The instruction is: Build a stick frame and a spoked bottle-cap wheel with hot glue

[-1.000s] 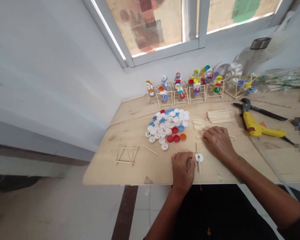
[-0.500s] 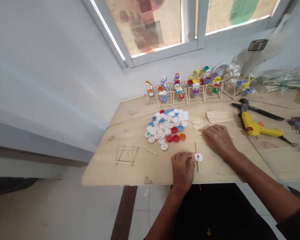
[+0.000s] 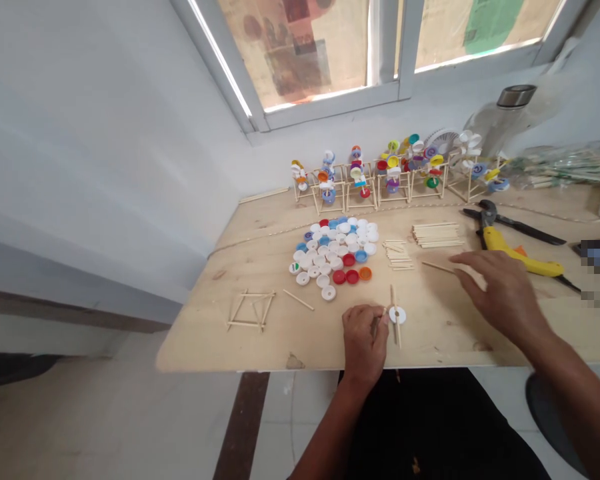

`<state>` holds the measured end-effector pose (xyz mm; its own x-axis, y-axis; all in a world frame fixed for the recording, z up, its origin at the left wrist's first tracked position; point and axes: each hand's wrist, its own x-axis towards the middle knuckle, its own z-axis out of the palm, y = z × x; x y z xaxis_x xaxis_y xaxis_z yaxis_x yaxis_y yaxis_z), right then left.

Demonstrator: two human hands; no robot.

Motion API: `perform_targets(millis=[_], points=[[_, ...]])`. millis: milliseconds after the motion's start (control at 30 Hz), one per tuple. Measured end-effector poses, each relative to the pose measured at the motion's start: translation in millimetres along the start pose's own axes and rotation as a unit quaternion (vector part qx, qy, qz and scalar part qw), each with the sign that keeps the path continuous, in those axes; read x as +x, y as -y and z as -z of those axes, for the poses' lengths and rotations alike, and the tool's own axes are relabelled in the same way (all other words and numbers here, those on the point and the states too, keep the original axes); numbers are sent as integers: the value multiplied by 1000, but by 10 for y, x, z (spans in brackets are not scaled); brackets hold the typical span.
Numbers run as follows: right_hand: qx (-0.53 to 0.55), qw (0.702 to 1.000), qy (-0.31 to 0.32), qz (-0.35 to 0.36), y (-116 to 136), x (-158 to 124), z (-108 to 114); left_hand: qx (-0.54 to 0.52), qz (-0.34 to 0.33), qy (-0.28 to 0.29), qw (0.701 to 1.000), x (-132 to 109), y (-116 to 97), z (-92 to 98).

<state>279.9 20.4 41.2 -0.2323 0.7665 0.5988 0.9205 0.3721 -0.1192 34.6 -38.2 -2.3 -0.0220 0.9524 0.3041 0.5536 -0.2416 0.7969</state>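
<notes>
White round plastic cap (image 3: 397, 315), crossed by a thin wooden stick (image 3: 395, 297), is kept near the front edge of the pale plywood surface (image 3: 280, 333) by the left hand (image 3: 365, 337). Its fingers are pinched on the cap's rim, likely for steadiness. Right hand (image 3: 503, 293) is held spread and empty over a loose wooden skewer (image 3: 436, 267). Mixed-colour bottle caps (image 3: 335, 257) are heaped loose, not in any container.

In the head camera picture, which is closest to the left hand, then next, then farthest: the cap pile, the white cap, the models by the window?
1. white cap, just right of the left hand.
2. cap pile, beyond the hand, mid-table.
3. models, at the back, under the window.
</notes>
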Motion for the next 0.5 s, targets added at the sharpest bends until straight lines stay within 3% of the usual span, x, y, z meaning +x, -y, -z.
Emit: perform_targets(millis=[100,200,333,500], points=[[-58,998,-12,-17,-314,-186,273,-11,8,-15,1000,-8,15,3],[-162,986,9,-39,-655,-350,404,-38,23,-26,999,-15,26,8],[-235,970,51,-39,-971,-471,355,-77,57,-32,995,-22,31,19],[-224,964,120,-71,-1073,-421,193,-112,83,-25,990,-29,23,34]])
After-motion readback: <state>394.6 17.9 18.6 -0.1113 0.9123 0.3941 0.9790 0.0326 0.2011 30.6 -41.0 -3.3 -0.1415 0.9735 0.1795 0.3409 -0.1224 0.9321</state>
